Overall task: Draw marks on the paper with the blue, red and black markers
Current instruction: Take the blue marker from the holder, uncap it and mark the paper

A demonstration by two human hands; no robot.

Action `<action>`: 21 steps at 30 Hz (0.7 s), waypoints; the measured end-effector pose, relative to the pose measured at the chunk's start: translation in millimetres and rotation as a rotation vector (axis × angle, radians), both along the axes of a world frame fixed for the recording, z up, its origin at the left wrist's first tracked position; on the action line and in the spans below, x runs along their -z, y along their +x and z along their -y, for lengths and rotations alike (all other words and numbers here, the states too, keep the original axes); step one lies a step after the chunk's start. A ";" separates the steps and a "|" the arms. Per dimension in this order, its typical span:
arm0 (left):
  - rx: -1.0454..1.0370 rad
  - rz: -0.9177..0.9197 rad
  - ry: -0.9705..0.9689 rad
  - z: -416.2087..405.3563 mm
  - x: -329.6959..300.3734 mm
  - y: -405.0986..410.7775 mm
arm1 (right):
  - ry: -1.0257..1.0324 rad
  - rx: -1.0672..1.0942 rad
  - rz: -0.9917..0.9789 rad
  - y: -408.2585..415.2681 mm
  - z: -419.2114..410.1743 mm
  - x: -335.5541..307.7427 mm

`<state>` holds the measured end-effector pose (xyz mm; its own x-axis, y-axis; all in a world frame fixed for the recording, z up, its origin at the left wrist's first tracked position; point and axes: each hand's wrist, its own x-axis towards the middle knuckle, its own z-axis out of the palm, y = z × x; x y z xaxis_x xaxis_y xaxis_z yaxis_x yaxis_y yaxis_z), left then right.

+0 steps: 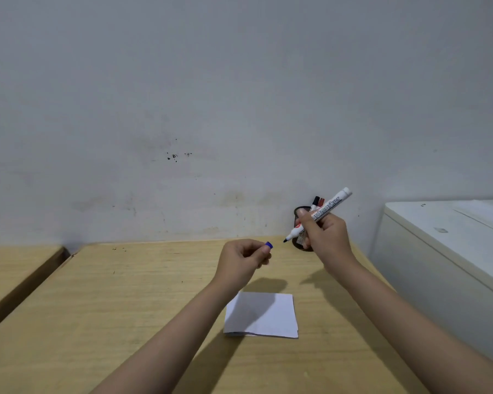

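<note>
**Blue marker uncapped, paper waiting**

Nearest the camera, on the wooden surface (125, 308), lies the paper (264, 315), a small white folded sheet that looks blank where it shows, though shadow covers its left part. It sits flat between the two forearms, within easy reach of either hand, which suits it as the target for the first mark.

Above and beyond the paper, both hands are raised off the surface. The left hand (244, 261) has its fingers (264, 251) pinched around a blue cap (269, 245), held out of the way. The right hand (326, 236) has its fingers clenched around the barrel of the blue marker (318, 216), a white pen with printed lettering. Its dark tip points down and left, just apart from the cap, while the tail end tilts up and right. That pairing suggests the cap belongs to this pen, and the writing-style hold suggests it is ready to be brought down to the sheet.

Farther back, partly hidden behind the right hand, a dark pen holder (302, 211) stands near the wall (239, 95). Two more markers stick up from it, one with a black cap (315, 201) and one with a red cap (321, 199), presumably kept there for the later colours. A white cabinet (439, 237) stands to the right.
</note>
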<state>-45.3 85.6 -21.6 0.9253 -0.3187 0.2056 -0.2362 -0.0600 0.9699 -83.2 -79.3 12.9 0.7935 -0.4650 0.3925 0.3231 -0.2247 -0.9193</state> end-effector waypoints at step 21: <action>-0.049 -0.022 0.466 -37.5 56.9 50.8 | 0.033 -0.136 -0.115 0.2 -20.8 51.2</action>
